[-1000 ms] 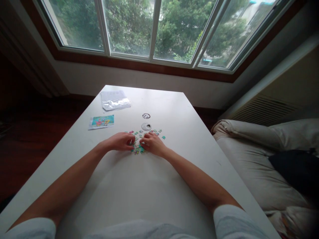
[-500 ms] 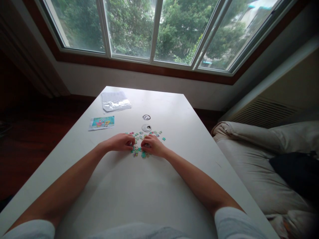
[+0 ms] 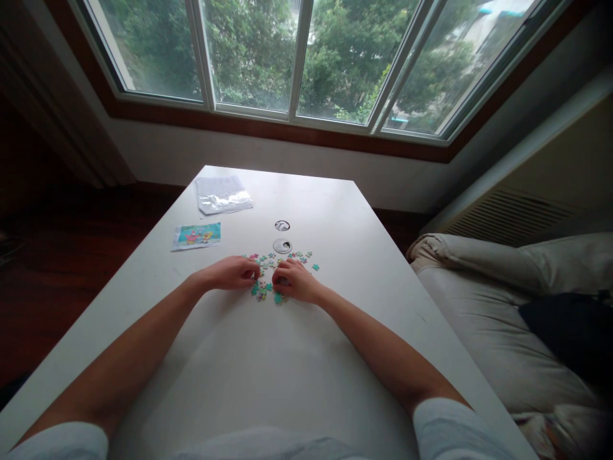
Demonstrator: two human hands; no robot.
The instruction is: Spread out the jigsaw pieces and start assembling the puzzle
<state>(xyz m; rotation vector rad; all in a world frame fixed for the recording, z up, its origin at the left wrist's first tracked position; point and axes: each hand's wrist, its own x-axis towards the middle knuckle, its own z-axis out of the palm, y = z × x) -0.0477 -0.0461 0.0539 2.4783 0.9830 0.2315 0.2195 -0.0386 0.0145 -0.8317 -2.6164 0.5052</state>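
Note:
Small jigsaw pieces (image 3: 261,292) in green, pink and yellow lie in a loose heap on the white table (image 3: 268,358). At the heap's left side is my left hand (image 3: 234,273), its fingers curled inward and closed. My right hand (image 3: 294,280) faces it from the right, fingers bent down and closed over the pieces. Whatever sits between the fingertips of either hand is too small and hidden to make out. A narrow gap with pieces in it separates the two hands. One green piece (image 3: 315,268) lies apart, to the right of the heap.
Left of the heap lies a picture card (image 3: 197,236) with colourful cartoon figures. A clear plastic bag (image 3: 223,195) rests farther back. Two round black-and-white items (image 3: 282,245) lie beyond the pieces. A beige sofa (image 3: 479,319) stands along the table's right side, and a window is ahead.
My right hand has shifted very slightly among the pieces, with its fingers still bent. My left hand stays nearly where it was. The whole view has moved a touch.

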